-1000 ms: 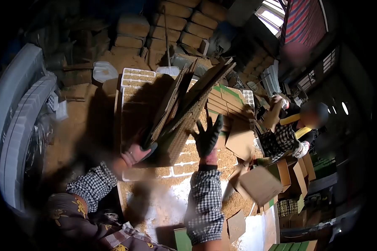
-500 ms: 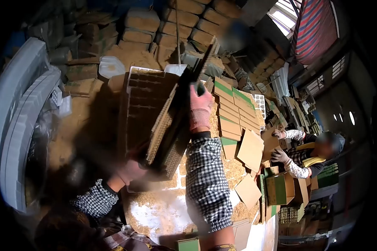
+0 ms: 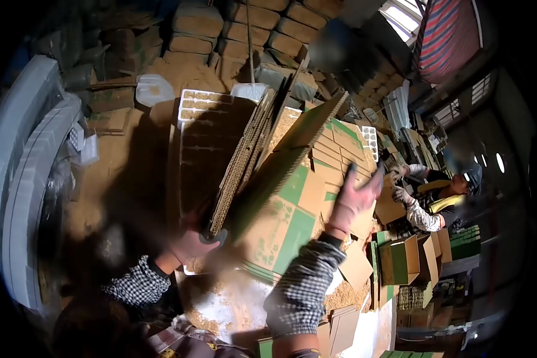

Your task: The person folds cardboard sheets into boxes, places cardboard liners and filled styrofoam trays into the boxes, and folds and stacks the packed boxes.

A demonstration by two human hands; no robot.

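My left hand [image 3: 196, 241], in a pink glove with dark fingertips, grips the lower end of a bundle of flat folded cardboard [image 3: 235, 173], which stands tilted above the table. Beside the bundle, a wide cardboard sheet with green print [image 3: 283, 230] leans away to the right. My right hand [image 3: 357, 200], gloved the same way, is raised at the right of that sheet with its fingers spread and nothing in them. More flat cardboard pieces [image 3: 334, 149] overlap on the table behind it.
White trays [image 3: 206, 102] filled with a grainy material lie on the table. At the right a person [image 3: 453, 191] in gloves handles cardboard near open boxes [image 3: 400, 262]. Stacked sacks [image 3: 197, 27] stand at the back, and pale foam-like slabs [image 3: 27, 179] at the left.
My right hand has left the bundle, moved right and opened. The green-printed sheet has swung out to the right from the bundle. My left hand stays at the lower end.
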